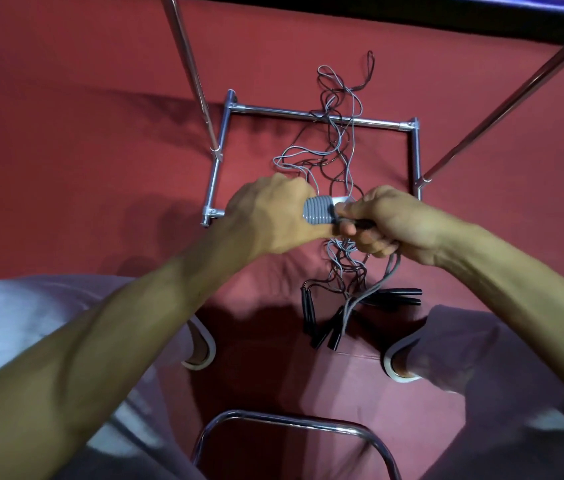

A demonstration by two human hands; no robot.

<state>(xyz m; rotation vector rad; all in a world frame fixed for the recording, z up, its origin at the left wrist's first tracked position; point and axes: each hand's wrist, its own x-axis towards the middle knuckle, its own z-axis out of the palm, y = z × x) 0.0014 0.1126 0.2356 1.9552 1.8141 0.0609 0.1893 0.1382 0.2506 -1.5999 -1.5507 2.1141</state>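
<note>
My left hand [273, 216] grips a handle with grey cord wound tightly round it [318, 211] at the centre of the head view. My right hand [387, 223] is curled round the other end of that handle and pinches the cord beside the winding. A grey cord [374, 287] trails down from my right hand. On the red floor below and beyond lies a tangle of thin grey and black cords [337, 150]. Several black handles [329, 327] lie bunched on the floor below my hands.
A chrome tube frame [315, 116] lies on the red carpet [83, 133], with two slanted chrome poles [190, 64] rising from it. A curved chrome chair bar [291, 424] is at the bottom. My knees and sandalled feet [201, 351] flank the cords.
</note>
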